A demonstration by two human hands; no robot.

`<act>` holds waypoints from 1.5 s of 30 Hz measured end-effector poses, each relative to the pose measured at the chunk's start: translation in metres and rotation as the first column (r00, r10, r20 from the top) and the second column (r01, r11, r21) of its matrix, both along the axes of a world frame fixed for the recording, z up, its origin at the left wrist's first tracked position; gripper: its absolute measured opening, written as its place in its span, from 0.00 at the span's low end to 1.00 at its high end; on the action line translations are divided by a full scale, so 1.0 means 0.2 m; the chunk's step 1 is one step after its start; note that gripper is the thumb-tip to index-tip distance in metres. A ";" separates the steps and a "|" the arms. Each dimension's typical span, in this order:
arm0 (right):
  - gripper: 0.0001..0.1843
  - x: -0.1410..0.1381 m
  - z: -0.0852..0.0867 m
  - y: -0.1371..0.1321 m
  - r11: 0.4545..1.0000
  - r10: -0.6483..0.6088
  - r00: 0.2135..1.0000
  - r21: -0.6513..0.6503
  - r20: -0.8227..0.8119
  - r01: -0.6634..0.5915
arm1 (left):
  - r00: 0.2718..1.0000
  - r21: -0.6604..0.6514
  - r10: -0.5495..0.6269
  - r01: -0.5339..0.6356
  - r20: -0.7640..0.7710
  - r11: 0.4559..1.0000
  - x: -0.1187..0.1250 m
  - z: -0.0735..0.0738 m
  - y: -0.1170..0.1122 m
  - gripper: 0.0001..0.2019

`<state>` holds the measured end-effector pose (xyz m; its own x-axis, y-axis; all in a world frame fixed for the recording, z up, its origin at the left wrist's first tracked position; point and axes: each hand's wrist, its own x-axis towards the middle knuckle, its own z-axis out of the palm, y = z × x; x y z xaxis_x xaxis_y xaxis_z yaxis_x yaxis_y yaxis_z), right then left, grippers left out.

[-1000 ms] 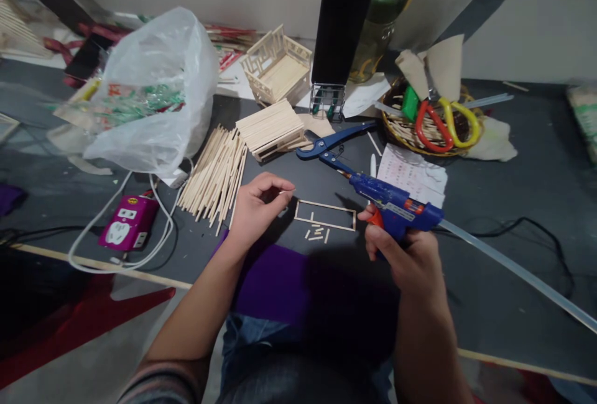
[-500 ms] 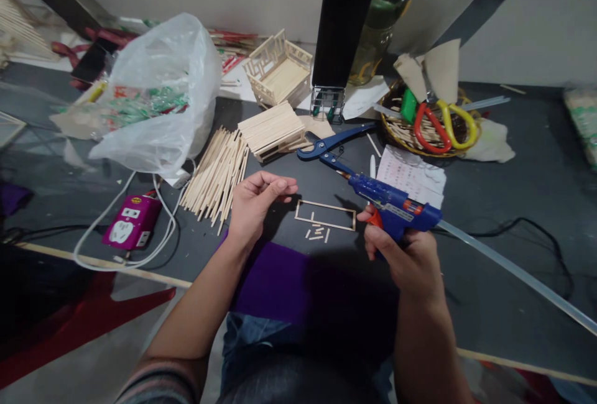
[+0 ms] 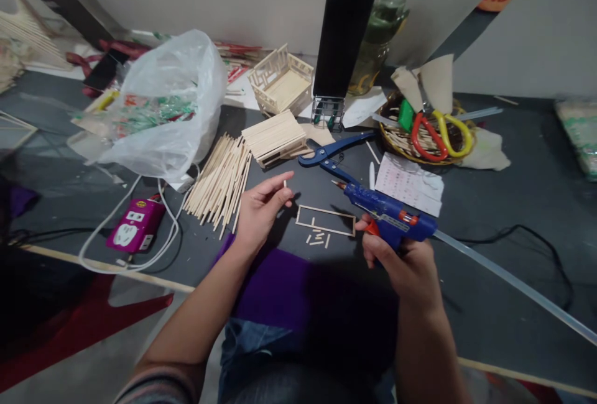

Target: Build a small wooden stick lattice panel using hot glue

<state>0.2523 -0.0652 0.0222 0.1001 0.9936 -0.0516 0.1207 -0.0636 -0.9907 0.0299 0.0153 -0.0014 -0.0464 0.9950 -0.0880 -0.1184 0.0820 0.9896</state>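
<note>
Between the thumb and fingertips of my left hand (image 3: 263, 208) is a short wooden stick piece (image 3: 285, 184), held above the table. My right hand (image 3: 401, 255) grips a blue glue gun (image 3: 387, 211), with a finger by its orange trigger. Its nozzle points left, and a long clear glue stick (image 3: 513, 283) runs out of its back end. Below and between my hands lies a thin rectangular stick frame (image 3: 326, 210). Several short cut sticks (image 3: 317, 242) lie inside and just in front of the frame.
Left of the frame are a pile of wooden sticks (image 3: 221, 183), a plastic bag (image 3: 186, 105) and a purple power socket (image 3: 135, 224). Behind are a stick-built model (image 3: 284, 84), blue cutters (image 3: 321, 154), a phone (image 3: 345, 37) on a stand, and a basket (image 3: 396, 146) with scissors (image 3: 429, 137).
My left thumb and fingers have turned slightly, and the small stick piece now shows upright between them. The glue gun has shifted slightly left. The whole view has tipped a little.
</note>
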 end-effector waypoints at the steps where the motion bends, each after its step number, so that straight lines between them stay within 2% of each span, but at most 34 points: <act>1: 0.08 0.00 -0.01 0.00 1.000 -0.002 1.000 0.009 -0.020 0.002 | 1.000 0.032 -0.003 0.004 -0.021 0.999 0.00 0.00 0.00 0.18; 4: 0.08 0.00 -0.02 -0.02 0.999 0.018 0.997 0.043 -0.072 -0.015 | 0.999 0.031 -0.022 0.023 -0.035 0.999 0.01 -0.01 -0.02 0.16; 7: 0.09 -0.02 -0.02 -0.03 0.998 0.042 0.998 0.046 -0.043 -0.040 | 0.996 0.018 -0.033 0.034 -0.078 0.999 0.01 0.01 -0.02 0.09; 12: 0.10 -0.03 -0.03 -0.05 0.999 0.046 0.994 0.011 0.103 -0.048 | 0.965 0.237 -0.023 0.088 -0.263 0.967 0.01 0.01 -0.02 0.05; 16: 0.08 -0.03 -0.06 -0.04 0.990 0.127 0.982 0.043 0.140 -0.134 | 0.934 0.284 -0.033 0.141 -0.356 0.948 0.01 0.01 -0.03 0.01; 20: 0.08 -0.02 -0.08 -0.03 0.987 0.103 0.973 0.099 0.206 -0.125 | 0.908 0.318 -0.022 0.169 -0.418 0.933 0.01 0.01 -0.04 0.01; 28: 0.15 -0.03 -0.11 -0.02 0.990 0.069 0.947 0.098 0.314 -0.105 | 0.907 0.382 -0.001 0.178 -0.421 0.907 0.01 0.00 -0.03 0.01; 39: 0.13 -0.03 -0.07 -0.01 0.989 0.073 0.945 0.100 0.318 -0.110 | 0.906 0.383 -0.005 0.185 -0.424 0.905 0.01 -0.01 -0.03 0.02; 45: 0.14 -0.03 -0.10 -0.02 0.990 0.053 0.945 0.108 0.322 -0.093 | 0.910 0.377 -0.015 0.186 -0.414 0.907 0.01 -0.01 -0.03 0.01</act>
